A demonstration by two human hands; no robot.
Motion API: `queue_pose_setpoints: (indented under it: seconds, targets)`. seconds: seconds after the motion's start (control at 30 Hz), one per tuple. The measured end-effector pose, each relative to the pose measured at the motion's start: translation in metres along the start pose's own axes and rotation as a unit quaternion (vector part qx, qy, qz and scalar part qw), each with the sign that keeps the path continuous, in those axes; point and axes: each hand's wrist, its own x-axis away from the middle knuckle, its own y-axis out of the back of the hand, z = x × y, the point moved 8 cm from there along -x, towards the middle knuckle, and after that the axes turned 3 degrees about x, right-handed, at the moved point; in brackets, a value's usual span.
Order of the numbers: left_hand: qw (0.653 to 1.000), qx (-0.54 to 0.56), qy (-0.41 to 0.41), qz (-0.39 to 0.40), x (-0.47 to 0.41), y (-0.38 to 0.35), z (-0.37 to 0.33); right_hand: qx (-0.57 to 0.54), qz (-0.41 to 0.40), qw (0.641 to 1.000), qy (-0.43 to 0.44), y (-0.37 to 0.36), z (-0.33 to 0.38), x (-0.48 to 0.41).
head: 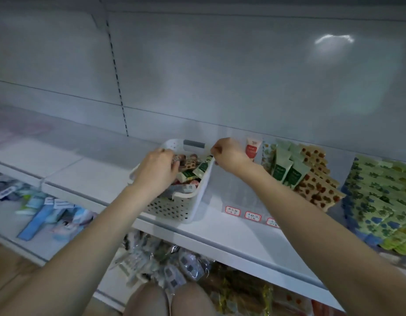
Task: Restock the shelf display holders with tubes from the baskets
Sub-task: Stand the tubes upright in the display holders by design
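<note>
Tubes (190,173) lie jumbled in the basket (174,208), on the shelf (231,238) w/ its front corner near the edge. L hand (162,166) is down in the pile, fingers curled on what looks like a brown tube (178,158). R hand (228,153) is at the basket's right rim, fingers closed in a pinch, prob. on the tail of a green tube (203,167). The clear holder (238,192) stands just right of the basket, w/ 1 red tube (252,148) upright at the back and green and brown rows beside it.

Risks:
- 2 hands pulling at once could drag the basket toward the edge or tip it.
- Tangled tubes may snag, so extras spill out.
- The lone red tube has no neighbours and a bump could topple it.
- The kinds look alike, so 1 could end up in the wrong lane.

Writing: 3 red-bordered tags (253,216) at the holder's front are too blurred to read. Tube labels aren't legible either.
</note>
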Motion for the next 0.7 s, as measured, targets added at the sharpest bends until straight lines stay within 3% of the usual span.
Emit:
queue_pose_setpoints:
  seconds: [0.13,0.27,0.47,0.7]
  targets:
    - [0.993,-0.054,0.032,0.098,-0.031,-0.030,0.024,0.024,0.045,0.997,-0.061,-0.033,0.014,-0.031]
    - [0.984,-0.092,0.034,0.149,-0.059,-0.060,0.033,0.041,0.077,0.992,-0.093,-0.057,0.014,-0.056]
    - [0.938,-0.166,0.024,0.304,-0.083,-0.103,0.039,0.067,0.133,0.984,-0.095,-0.082,0.007,-0.079]
    - [0.902,-0.213,0.027,0.376,-0.096,-0.111,0.035,0.021,0.160,0.982,-0.103,-0.090,0.006,-0.085]
